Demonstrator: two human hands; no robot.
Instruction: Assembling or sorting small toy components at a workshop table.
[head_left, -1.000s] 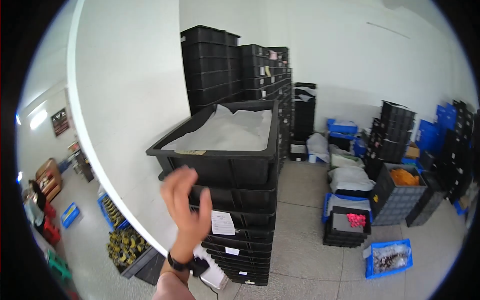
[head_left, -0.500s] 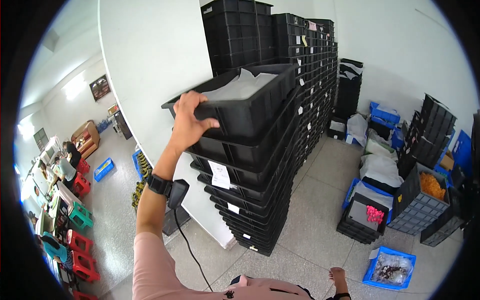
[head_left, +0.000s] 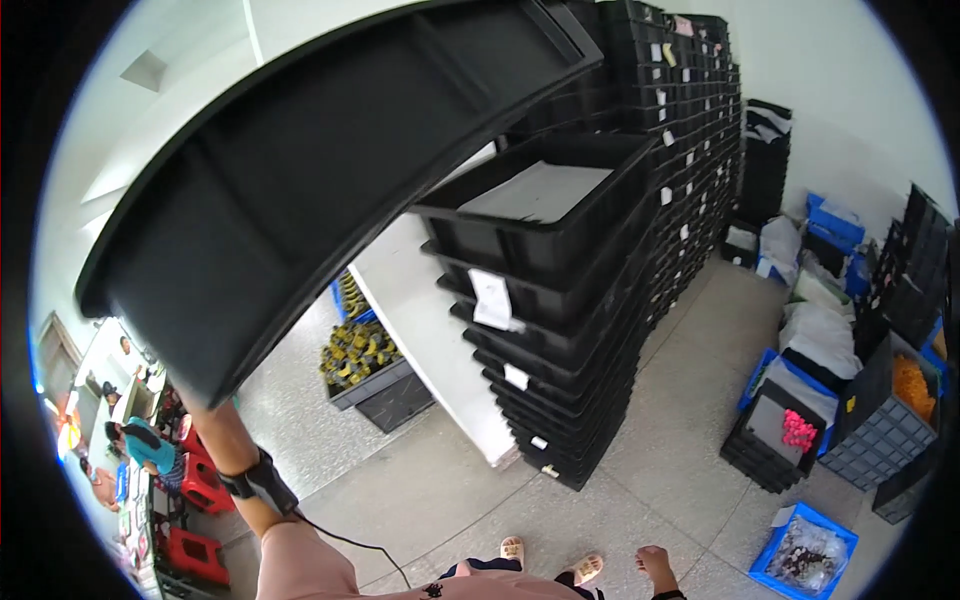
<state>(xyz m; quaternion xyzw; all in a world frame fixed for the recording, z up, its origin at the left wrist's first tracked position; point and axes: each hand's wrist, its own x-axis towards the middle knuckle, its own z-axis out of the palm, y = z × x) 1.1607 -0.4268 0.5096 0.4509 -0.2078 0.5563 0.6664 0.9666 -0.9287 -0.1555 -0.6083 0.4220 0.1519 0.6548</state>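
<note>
A large black plastic crate (head_left: 290, 150) is lifted at the upper left, tilted, with its ribbed outer side toward me. My left forearm (head_left: 228, 440), wearing a black wrist strap (head_left: 260, 485) with a cable, reaches up to the crate's lower corner. The crate hides the fingers of my left hand, which bears it. Below and to the right, a stack of black crates (head_left: 560, 345) stands on the floor; its top crate (head_left: 545, 240) holds a light grey sheet (head_left: 540, 190). My right hand (head_left: 655, 566) hangs low, empty, fingers loosely apart.
Taller crate stacks (head_left: 690, 110) rise behind. A white panel (head_left: 430, 330) stands left of the stack, beside a crate of yellow-and-black parts (head_left: 360, 355). On the right are a crate with pink pieces (head_left: 798, 430) and a blue tray (head_left: 805, 550). People sit by red stools (head_left: 205, 480) far left.
My left hand has lifted the top crate off the stack and swung it up and left. The crate beneath, with its grey sheet, now shows. My view has shifted left.
</note>
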